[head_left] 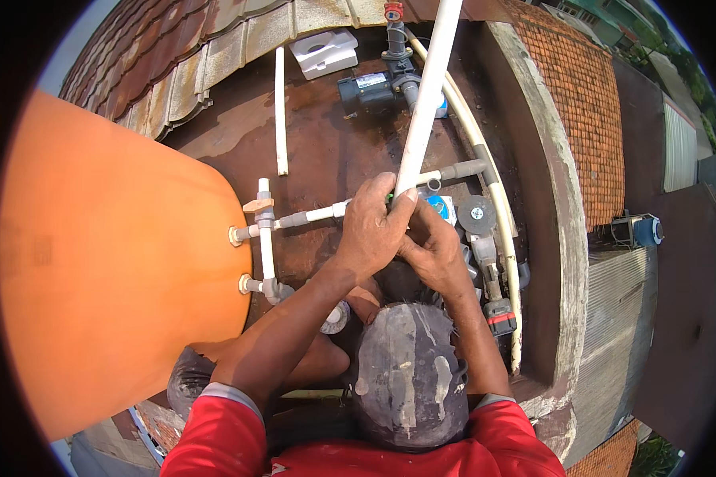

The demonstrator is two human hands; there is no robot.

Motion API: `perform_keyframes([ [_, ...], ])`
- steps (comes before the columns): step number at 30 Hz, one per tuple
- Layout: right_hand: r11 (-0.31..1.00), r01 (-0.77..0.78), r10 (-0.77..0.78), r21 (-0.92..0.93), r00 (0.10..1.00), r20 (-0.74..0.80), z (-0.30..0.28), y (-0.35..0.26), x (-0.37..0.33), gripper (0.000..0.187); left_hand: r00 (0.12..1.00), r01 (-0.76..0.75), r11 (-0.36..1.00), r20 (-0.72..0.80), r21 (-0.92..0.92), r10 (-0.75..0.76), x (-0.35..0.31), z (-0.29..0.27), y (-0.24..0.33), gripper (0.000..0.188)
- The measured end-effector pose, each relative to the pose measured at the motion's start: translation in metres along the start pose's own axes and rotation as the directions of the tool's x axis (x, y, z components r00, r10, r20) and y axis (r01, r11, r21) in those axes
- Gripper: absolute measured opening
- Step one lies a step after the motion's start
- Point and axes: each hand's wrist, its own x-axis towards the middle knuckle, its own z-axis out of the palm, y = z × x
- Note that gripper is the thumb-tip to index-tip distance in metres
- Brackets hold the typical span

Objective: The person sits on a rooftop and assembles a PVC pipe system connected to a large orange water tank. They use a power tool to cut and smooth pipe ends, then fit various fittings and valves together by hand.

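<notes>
Grey streaked cap foremost; orange tank left of my grip, its outlets already piped.
White pipe slants up and away from my left hand, pinched near its lower end; my right hand bunches just beside, whether pinching it too I can't tell. Beyond, the water pump already carries fittings; leftward, the ball valve looks joined. Left undone, I judge: this pipe, its end hidden.
</notes>
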Motion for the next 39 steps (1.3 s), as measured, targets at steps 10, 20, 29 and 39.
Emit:
perform_keyframes([
  [10,0.689,-0.057,0.111,0.723,0.993,-0.027,0.054,-0.125,0.061,0.04,0.994,0.084,0.972,-0.042,-0.219,-0.096,-0.069,-0.059,0.06,0.055],
  [20,0.812,0.166,-0.194,-0.559,0.981,0.01,0.073,-0.208,0.015,0.055,0.97,0.041,0.996,-0.244,0.08,-0.02,-0.124,-0.137,0.088,0.023],
  [29,-0.251,0.809,-0.327,-0.532,0.446,0.833,0.125,-0.231,0.012,0.014,0.989,0.05,0.997,-0.134,-0.055,-0.057,-0.158,-0.173,0.136,0.025],
  [39,-0.517,0.471,-0.478,-0.715,0.533,0.698,0.028,-0.266,0.073,0.012,0.979,0.201,0.783,0.144,-0.588,-0.144,-0.149,-0.181,0.107,0.019],
])
